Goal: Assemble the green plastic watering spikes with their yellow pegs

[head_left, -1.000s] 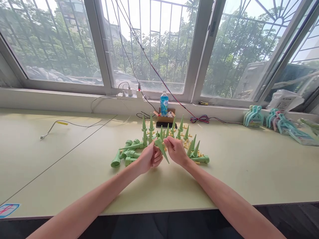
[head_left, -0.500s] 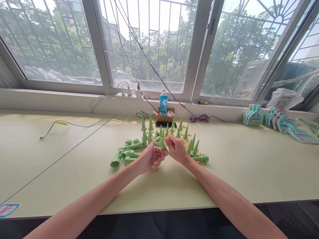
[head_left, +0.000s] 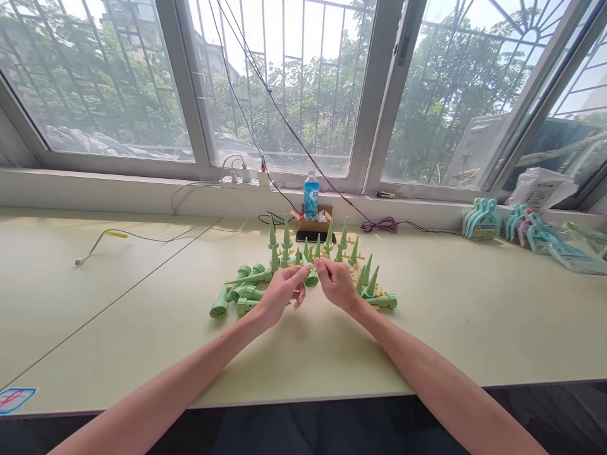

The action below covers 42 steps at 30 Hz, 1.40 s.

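Observation:
A green plastic watering spike (head_left: pixel 311 279) is between my hands, its wide round end facing down toward me. My left hand (head_left: pixel 283 292) pinches it from the left with thumb and fingertips, the other fingers loosely bent. Close by on the right, my right hand (head_left: pixel 337 283) has its fingers curled and the thumb pressed on them; what they hold, if anything, is hidden. Behind the hands, several green spikes (head_left: pixel 286 237) stand point up, some fitted with small yellow valves (head_left: pixel 351 240). More spikes (head_left: pixel 219 308) lie on their sides at the left, and another spike (head_left: pixel 386 301) lies at the right.
Beyond the spikes are a dark phone (head_left: pixel 303 237) and a small cardboard box (head_left: pixel 322 222) with a blue bottle (head_left: pixel 311 196). Coiled wires (head_left: pixel 382 224) lie at the sill. Packs of pastel hangers (head_left: pixel 481 220) sit at the right. A cable (head_left: pixel 142 237) crosses the table's left part.
The spike has turned over: its wide end faced up before and now faces down. My left hand has rolled palm-down around it. The right hand has barely moved.

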Motion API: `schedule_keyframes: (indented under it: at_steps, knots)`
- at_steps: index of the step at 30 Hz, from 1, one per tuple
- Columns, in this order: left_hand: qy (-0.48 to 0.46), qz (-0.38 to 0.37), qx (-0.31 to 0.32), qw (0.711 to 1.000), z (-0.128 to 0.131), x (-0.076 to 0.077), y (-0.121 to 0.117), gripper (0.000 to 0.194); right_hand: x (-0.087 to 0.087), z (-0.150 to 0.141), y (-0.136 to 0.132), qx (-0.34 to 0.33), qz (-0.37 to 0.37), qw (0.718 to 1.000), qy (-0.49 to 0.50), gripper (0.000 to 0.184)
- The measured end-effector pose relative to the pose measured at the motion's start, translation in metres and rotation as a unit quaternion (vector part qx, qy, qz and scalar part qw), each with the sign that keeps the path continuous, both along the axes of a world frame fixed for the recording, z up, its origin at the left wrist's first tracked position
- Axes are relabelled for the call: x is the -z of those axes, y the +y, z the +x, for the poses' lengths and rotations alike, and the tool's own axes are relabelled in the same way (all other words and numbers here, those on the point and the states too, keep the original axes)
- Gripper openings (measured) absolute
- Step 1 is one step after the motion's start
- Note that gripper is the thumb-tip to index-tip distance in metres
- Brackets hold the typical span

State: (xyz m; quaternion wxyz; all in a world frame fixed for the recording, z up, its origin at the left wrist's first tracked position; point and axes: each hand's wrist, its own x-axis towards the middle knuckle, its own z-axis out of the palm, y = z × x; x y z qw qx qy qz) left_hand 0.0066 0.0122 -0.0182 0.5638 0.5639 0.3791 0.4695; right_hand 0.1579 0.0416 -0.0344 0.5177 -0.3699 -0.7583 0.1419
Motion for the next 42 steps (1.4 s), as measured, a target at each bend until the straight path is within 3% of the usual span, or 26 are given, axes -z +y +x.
schedule_keyframes:
  at_steps: [5, 11, 15, 20, 28, 42]
  knots:
    - [0.09, 0.114, -0.069, 0.987, 0.002, 0.001, -0.004, 0.029, 0.001, 0.0, 0.001, 0.0, -0.004, 1.0, -0.003, 0.042]
    - [0.082, 0.173, -0.115, 0.975, 0.006, 0.001, -0.004, 0.027, 0.001, 0.0, 0.002, 0.006, -0.021, 1.0, 0.0, 0.043]
    - [0.09, 0.133, -0.134, 0.978, 0.007, 0.0, -0.004, 0.03, 0.001, 0.0, 0.002, 0.013, -0.016, 1.0, 0.007, 0.043]
    - [0.035, 0.066, -0.137, 0.988, 0.005, -0.004, -0.001, 0.04, 0.001, 0.0, 0.003, 0.028, -0.018, 0.999, 0.022, 0.043]
    - [0.02, -0.102, -0.022, 0.994, 0.001, 0.0, 0.004, 0.061, 0.002, 0.002, 0.003, -0.003, -0.019, 1.0, 0.001, 0.042]
    - [0.027, -0.071, -0.004, 0.997, -0.002, 0.002, 0.005, 0.053, 0.005, 0.005, 0.008, -0.014, -0.034, 0.999, 0.013, 0.039]
